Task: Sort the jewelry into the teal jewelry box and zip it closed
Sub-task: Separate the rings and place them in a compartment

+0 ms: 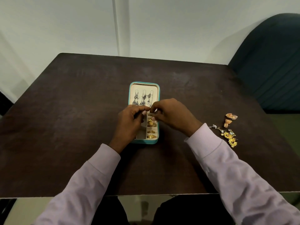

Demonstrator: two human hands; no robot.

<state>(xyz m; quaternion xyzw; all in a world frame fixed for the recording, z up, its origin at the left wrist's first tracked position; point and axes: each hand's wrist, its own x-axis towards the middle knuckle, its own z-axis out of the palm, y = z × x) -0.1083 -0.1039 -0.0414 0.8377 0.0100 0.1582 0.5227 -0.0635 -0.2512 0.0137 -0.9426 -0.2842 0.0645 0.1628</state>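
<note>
Both my left hand [129, 120] and right hand [168, 113] pinch a small gold piece [150, 119] above the rectangular teal jewelry box [159, 95]; filigree silver earrings [142, 99] line its cream lid.

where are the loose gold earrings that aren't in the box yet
In the head view the loose gold earrings lie in a small cluster on the dark table, right of the teal jewelry box, just beyond the right sleeve.

A dark brown wood-grain table [81, 111] stands against a plain pale wall [65, 26] (crossed by one faint vertical seam), with a dark teal upholstered chair [272, 62] at its right.
</note>
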